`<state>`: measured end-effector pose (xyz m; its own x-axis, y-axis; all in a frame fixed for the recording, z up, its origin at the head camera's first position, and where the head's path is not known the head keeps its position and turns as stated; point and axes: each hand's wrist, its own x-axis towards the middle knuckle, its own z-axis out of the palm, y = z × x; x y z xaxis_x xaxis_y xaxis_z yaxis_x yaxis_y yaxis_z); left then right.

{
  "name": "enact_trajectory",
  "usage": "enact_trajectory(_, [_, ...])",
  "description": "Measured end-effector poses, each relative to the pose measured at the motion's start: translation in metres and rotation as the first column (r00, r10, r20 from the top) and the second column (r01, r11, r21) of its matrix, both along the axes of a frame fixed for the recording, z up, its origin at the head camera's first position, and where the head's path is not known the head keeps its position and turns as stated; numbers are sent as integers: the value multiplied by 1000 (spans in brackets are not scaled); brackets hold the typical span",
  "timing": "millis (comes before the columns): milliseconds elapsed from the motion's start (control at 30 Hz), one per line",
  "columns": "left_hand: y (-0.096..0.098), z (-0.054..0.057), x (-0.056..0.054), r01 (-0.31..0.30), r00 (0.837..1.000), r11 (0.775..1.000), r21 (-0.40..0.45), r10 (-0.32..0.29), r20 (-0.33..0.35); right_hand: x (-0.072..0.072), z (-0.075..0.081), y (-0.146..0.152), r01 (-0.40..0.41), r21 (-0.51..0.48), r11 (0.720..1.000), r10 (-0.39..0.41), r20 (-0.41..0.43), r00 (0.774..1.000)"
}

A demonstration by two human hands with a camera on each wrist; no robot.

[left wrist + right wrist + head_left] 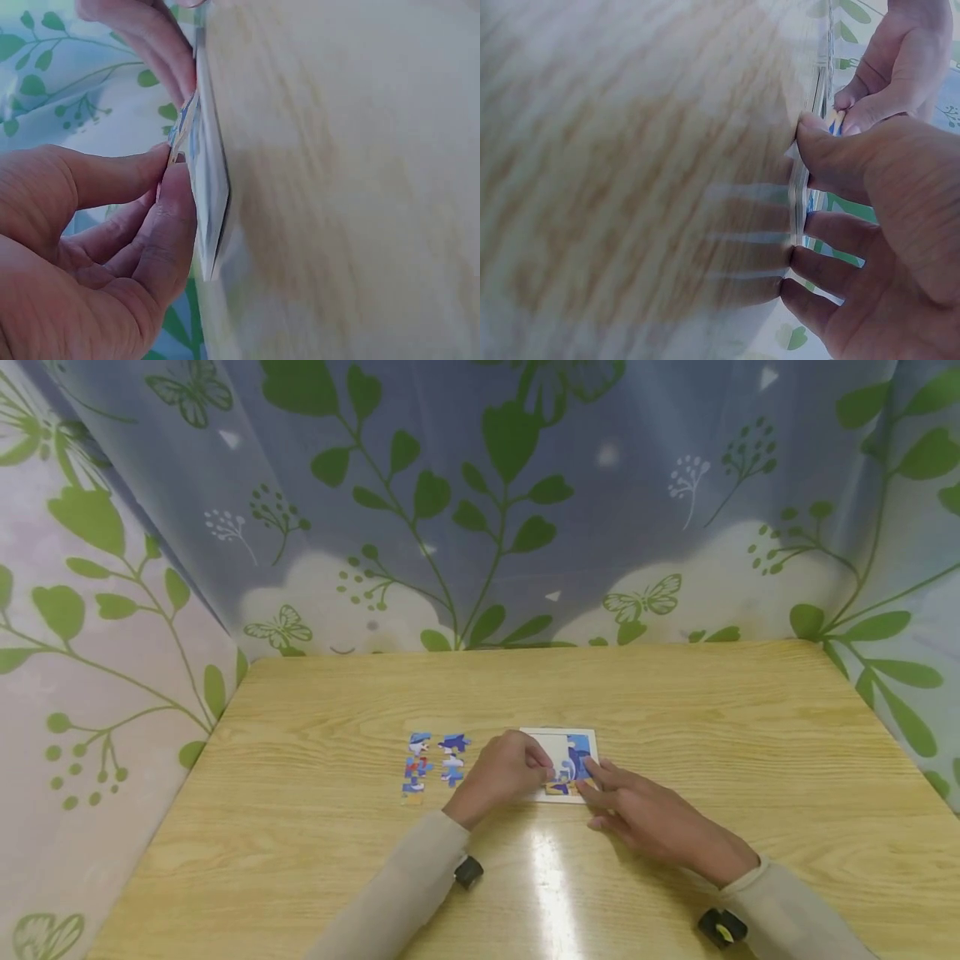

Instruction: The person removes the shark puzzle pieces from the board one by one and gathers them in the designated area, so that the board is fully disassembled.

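- Nearest me, my two sleeved forearms came in from six o'clock over the wooden counter point(675, 710), a wrist camera strapped on each.
- My right hand point(651, 817) lay flat, fingers relaxed and straight, its fingertips resting on the five o'clock edge of the puzzle tray point(561, 764), I judged to keep the tray from sliding.
- My left hand point(501, 770) sat at the tray's nine o'clock side, thumb and forefinger pinching a puzzle piece point(182, 129) against the tray's face; the left wrist view showed the piece tilted, one edge lifted, not yet seated.
- The tray was partly filled, blue picture at its three o'clock half, bare white elsewhere.
- The loose pieces point(433, 763) waited in two short rows at nine o'clock of the left hand, near enough to reach.
- Farthest, at twelve o'clock, hung the leaf-print curtain point(480, 502).
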<state>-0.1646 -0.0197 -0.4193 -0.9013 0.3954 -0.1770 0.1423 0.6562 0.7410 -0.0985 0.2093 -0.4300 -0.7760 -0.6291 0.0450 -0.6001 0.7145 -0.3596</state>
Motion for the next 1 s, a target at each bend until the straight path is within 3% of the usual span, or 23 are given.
enact_trajectory(300, [-21, 6, 1, -19, 999, 999, 43, 18, 26, 1, 1, 0, 8, -2, 1000, -8, 12, 1000])
enact_trajectory(567, [-46, 8, 2, -55, 998, 998, 31, 54, 42, 1, 0, 0, 8, -14, 1000, -8, 31, 999])
enact_trajectory(1000, [-90, 6, 8, -93, 995, 995, -28, 92, -30, 1, -1, 0, -11, -7, 1000, 11, -1, 1000])
